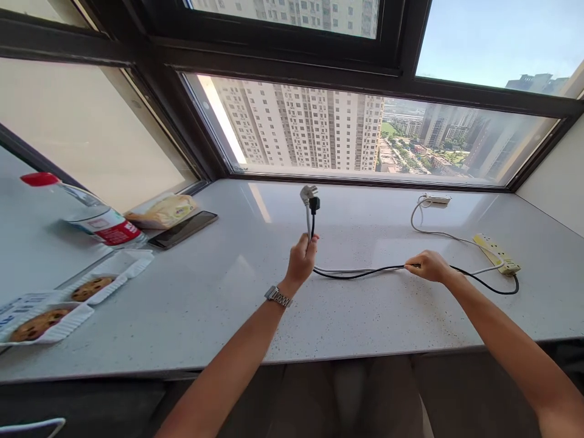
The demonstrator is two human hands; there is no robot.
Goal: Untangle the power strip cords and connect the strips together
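My left hand (302,260) is closed round two cords just below their plugs, a white plug (307,194) and a black plug (314,205), which point up and away from me. From there a black cord (351,277) and a white cord (340,270) run side by side to the right, just over the counter. My right hand (427,266) is closed round the cords farther along. Beyond it the black cord leads to a yellowish power strip (495,252). The white cord passes over that strip and reaches a white power strip (437,199) near the window.
On the left of the white speckled counter (219,316) lie a red-capped bottle (107,222), a dark phone (185,230), a wrapped packet (166,211) and cookies (41,324) in a white plastic tray (132,263). A dark-framed window (296,128) borders the back; a wall (556,164) stands right.
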